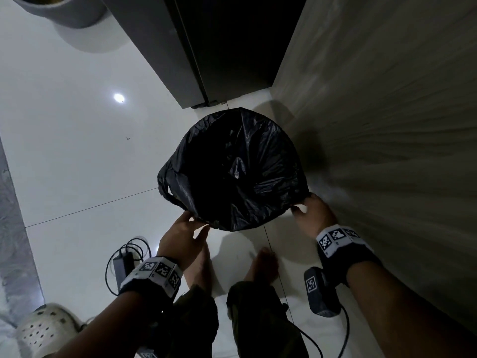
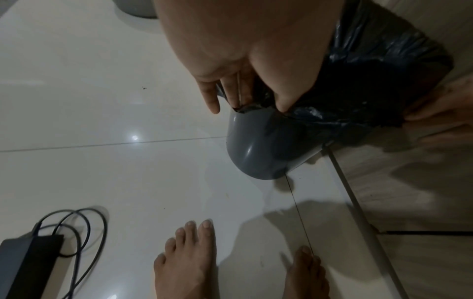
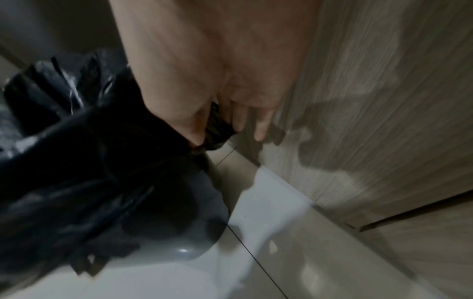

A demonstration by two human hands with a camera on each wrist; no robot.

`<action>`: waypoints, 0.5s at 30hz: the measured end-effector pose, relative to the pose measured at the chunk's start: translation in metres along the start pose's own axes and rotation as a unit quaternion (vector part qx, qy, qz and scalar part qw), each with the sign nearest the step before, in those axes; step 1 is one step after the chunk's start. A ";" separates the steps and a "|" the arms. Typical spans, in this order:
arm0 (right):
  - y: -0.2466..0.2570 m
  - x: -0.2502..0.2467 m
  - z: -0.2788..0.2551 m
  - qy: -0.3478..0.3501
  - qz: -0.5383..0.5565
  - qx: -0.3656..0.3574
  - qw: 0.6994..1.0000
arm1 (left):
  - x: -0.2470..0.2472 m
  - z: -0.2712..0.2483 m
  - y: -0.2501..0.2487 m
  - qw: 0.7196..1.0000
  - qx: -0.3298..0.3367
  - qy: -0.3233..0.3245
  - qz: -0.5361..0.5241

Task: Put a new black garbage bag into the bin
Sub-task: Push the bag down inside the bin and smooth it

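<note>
A black garbage bag (image 1: 232, 169) lies open inside a round grey bin (image 2: 258, 149) on the white tile floor, its edge folded over the rim. My left hand (image 1: 189, 229) pinches the bag's near-left edge (image 2: 249, 108) between thumb and fingers at the rim. My right hand (image 1: 309, 210) pinches the bag's near-right edge (image 3: 217, 129) beside the wooden wall. The bin's grey side shows below the folded plastic in both wrist views (image 3: 194, 232). From the head view the bag hides the bin.
A wood-grain wall (image 1: 387, 125) stands tight to the bin's right, a dark cabinet (image 1: 206, 47) behind it. Another grey bin (image 1: 59, 9) sits far left. A power adapter with cable (image 1: 124, 264) and a white clog (image 1: 44, 329) lie near my bare feet (image 2: 187, 261).
</note>
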State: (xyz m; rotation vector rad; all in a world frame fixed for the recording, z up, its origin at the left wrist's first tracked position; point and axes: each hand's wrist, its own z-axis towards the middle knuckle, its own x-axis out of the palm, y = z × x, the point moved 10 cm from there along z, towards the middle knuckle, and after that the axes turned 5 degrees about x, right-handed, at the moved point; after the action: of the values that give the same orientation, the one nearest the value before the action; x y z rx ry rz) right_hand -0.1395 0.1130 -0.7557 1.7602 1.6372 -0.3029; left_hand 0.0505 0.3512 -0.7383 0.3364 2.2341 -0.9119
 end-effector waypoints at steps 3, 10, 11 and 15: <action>0.002 -0.030 -0.009 -0.052 0.050 0.005 0.997 | -0.021 -0.007 -0.008 0.999 0.010 -0.030 0.005; 0.087 -0.080 -0.044 -0.193 -0.035 -0.214 0.957 | -0.083 -0.002 -0.074 0.978 0.116 -0.151 0.080; 0.108 -0.073 -0.046 -0.181 -0.077 -0.262 0.945 | -0.078 0.005 -0.085 0.977 0.133 -0.132 0.101; 0.166 -0.016 -0.038 -0.088 -0.228 -0.386 0.890 | -0.034 0.041 -0.108 0.970 0.144 -0.005 0.194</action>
State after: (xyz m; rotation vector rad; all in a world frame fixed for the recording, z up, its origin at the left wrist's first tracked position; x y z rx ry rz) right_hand 0.0035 0.1323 -0.6637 0.7285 1.6945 -0.0004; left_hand 0.0457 0.2460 -0.6799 0.8654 1.9262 -1.0142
